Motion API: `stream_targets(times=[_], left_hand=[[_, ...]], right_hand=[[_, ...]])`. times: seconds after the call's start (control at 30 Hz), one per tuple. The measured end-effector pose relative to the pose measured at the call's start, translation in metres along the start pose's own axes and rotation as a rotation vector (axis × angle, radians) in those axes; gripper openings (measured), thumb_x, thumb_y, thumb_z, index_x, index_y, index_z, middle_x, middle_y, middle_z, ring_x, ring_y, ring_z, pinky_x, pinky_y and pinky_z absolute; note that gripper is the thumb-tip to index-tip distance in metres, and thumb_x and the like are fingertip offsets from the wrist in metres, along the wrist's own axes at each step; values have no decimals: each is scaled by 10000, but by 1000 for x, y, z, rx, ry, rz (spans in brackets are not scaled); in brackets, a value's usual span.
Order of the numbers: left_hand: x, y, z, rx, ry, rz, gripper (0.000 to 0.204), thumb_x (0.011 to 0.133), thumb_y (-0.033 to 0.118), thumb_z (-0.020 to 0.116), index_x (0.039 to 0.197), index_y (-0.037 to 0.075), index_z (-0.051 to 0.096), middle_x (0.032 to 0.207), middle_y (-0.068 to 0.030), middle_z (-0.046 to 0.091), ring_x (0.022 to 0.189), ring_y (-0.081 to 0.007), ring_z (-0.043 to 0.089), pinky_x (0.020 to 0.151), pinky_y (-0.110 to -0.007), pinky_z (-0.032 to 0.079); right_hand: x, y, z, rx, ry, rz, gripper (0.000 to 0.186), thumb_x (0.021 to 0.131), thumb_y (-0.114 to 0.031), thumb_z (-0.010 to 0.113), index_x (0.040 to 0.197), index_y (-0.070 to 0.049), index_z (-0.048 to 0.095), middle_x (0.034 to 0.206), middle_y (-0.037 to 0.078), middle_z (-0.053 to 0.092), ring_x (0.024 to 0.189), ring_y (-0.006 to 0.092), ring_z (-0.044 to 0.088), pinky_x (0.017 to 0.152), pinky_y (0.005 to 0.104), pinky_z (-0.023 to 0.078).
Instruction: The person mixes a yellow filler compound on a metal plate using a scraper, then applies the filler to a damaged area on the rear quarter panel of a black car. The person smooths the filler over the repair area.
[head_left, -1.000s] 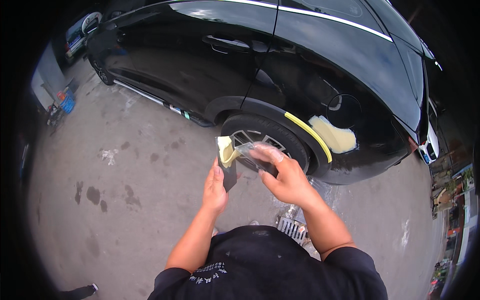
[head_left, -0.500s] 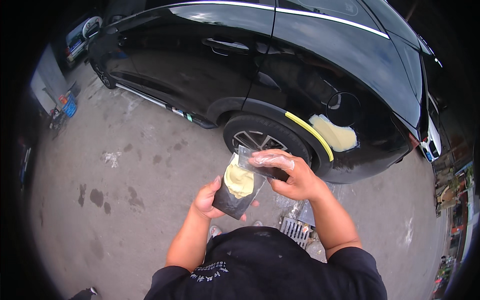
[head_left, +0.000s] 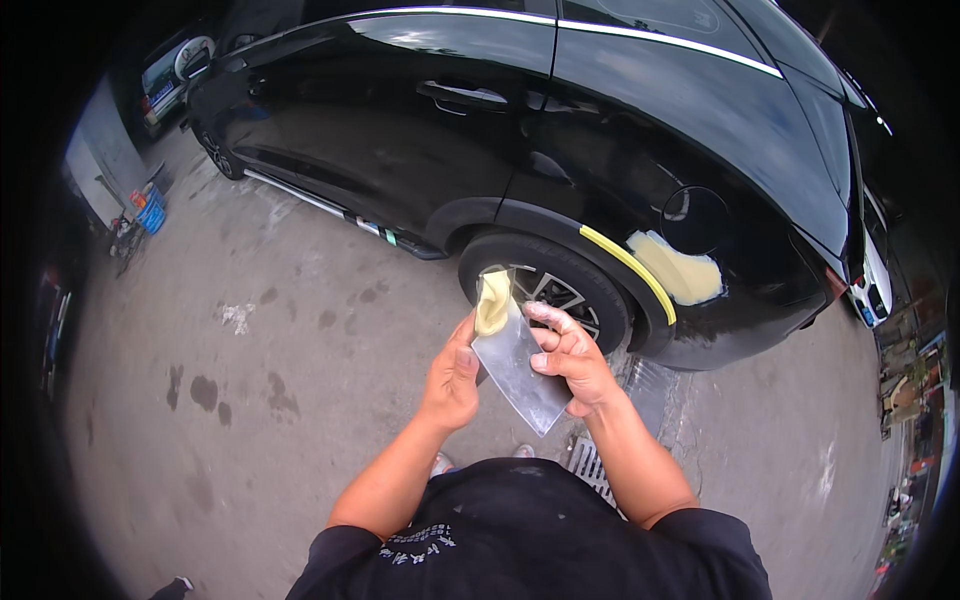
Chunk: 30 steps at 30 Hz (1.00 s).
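A translucent plastic spreader (head_left: pixel 525 375) is gripped along its right edge by my right hand (head_left: pixel 575 365), thumb on the near face. A lump of pale yellow putty (head_left: pixel 493 303) clings to the spreader's upper left end. My left hand (head_left: pixel 452 378) is closed just left of it, on a dark flat board that is almost wholly hidden behind the spreader. White residue coats fingers of my right hand. Beyond the hands stands a black car (head_left: pixel 400 130). A smooth cream filler patch (head_left: pixel 680 268) covers part of its rear panel, and yellow tape (head_left: pixel 630 270) follows the wheel arch.
The car's rear wheel (head_left: pixel 545 290) is right beyond my hands. A metal drain grate (head_left: pixel 592 465) lies in the concrete floor (head_left: pixel 270 470) by my feet. A blue bucket (head_left: pixel 150 210) stands at far left; a white car (head_left: pixel 872 290) is parked at far right.
The spreader has turned from lying across the board's top to facing me in front of it, with putty now on its upper end. My hands have come closer together.
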<state>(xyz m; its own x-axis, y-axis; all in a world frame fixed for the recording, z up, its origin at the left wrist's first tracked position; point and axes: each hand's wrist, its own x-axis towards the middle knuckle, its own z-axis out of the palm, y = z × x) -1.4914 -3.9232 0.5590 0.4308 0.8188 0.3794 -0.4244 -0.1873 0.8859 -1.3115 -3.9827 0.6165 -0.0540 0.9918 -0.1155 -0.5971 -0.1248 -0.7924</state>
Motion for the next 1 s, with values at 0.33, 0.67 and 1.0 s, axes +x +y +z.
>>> stream_targets(times=[0.33, 0.67, 1.0], left_hand=[[-5, 20, -50, -904, -415, -559, 610, 993, 436, 493, 1425, 15, 406, 1300, -213, 552, 1100, -410, 618, 782, -514, 571], [-20, 7, -49, -1103, -431, -592, 672, 974, 507, 486, 1444, 45, 358, 1350, -222, 510, 1085, -473, 607, 746, -583, 568], [-4, 21, -32, -734, 18, -436, 662, 1009, 543, 371, 1452, 52, 342, 1382, -153, 498, 1239, -334, 530, 947, -553, 498]], right_hand=[[-14, -52, 8, -801, -316, -784, 589, 800, 124, 578, 1353, -17, 434, 1246, 196, 634, 1209, 295, 590, 1041, 403, 438], [5, -40, 19, -1200, -430, -646, 664, 636, 86, 552, 1290, -25, 533, 1205, 99, 678, 1196, 322, 560, 1038, 420, 434], [-4, -12, 27, -1489, 24, -762, 499, 797, -75, 715, 1273, -38, 567, 1236, 124, 640, 1216, 319, 545, 1027, 415, 402]])
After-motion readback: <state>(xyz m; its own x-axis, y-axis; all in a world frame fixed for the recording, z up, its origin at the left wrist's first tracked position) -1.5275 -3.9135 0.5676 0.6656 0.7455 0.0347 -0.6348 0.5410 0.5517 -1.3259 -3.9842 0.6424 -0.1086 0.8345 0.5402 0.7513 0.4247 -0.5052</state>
